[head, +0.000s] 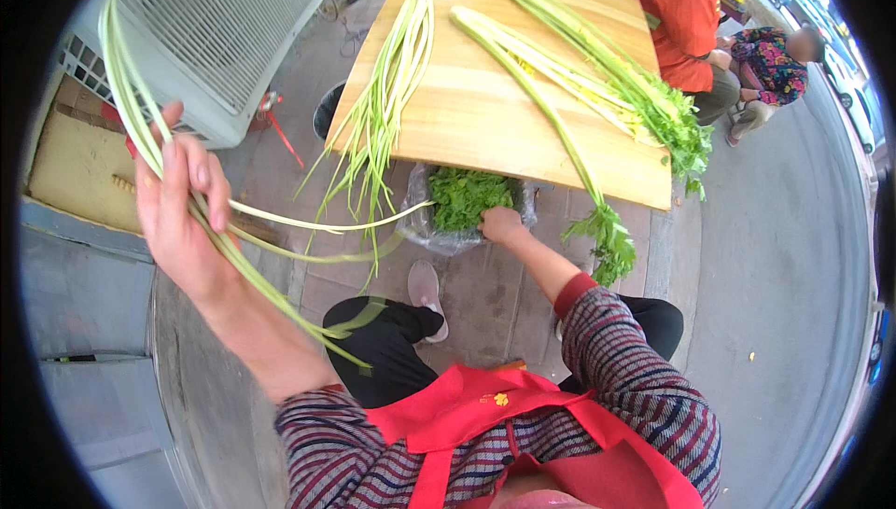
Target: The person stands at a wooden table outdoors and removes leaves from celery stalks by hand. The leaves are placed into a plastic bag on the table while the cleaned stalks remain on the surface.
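Note:
Raised at the left, my left hand (183,208) is closed around several long, thin celery stalks (126,89), which stick up past the fingers and trail down along the forearm. My right hand (502,225) reaches down to the leafy greens (469,197) in a plastic-lined bin (448,244) under the table's near edge; its fingertips are partly hidden, so its grip cannot be told. Bare stalks (402,68) lie in a bundle at the left of the wooden table (448,117). Leafy celery (595,47) lies at the right, with one stalk hanging over the near edge.
An air-conditioner unit (203,26) stands at the left, with a dark bucket (327,111) beside the table. A person in an orange jacket (675,19) sits at the table's right. Another person in a floral top (773,64) sits farther off, by the road.

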{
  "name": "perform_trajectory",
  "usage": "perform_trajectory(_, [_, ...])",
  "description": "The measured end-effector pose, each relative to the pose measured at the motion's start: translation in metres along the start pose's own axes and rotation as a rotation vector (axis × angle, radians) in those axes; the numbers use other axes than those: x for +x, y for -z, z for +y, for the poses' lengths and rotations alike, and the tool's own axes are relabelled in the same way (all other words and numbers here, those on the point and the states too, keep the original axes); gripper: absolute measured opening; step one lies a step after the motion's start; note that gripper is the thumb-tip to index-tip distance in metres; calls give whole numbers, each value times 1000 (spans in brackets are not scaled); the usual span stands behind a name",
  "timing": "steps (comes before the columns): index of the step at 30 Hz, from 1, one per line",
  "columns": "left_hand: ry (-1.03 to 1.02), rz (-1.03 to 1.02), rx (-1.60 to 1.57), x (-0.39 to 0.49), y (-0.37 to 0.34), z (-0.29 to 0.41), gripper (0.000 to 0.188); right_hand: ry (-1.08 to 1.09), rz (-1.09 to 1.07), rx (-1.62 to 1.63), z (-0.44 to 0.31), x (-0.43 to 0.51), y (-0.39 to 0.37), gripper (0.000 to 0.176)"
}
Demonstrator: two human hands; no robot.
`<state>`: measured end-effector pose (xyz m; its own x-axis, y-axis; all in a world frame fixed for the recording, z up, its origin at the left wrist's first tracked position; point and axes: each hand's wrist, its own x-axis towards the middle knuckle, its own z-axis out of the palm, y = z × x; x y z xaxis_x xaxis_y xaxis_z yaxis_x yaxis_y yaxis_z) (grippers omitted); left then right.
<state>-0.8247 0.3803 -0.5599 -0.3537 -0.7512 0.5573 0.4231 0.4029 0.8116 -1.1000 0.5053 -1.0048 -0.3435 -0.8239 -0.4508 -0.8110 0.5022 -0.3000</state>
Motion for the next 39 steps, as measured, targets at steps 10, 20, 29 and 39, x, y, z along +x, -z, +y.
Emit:
perform_trajectory(10, [-165, -420, 1293, 141, -77, -152, 31, 166, 472, -23, 12, -40, 49, 17])
perform_trajectory(20, [-38, -438, 1663, 92, -86, -342, 42, 113, 340, 257, -1, -11, 34, 62])
perform_trajectory(29, [-188, -498, 1715, 77, -101, -311, 52, 374, 561, 87, 2, -55, 56, 23])
perform_trajectory(39, [-270, -465, 1241, 68, -193, -340, 44, 436, 549, 605, 13, -165, 122, 13])
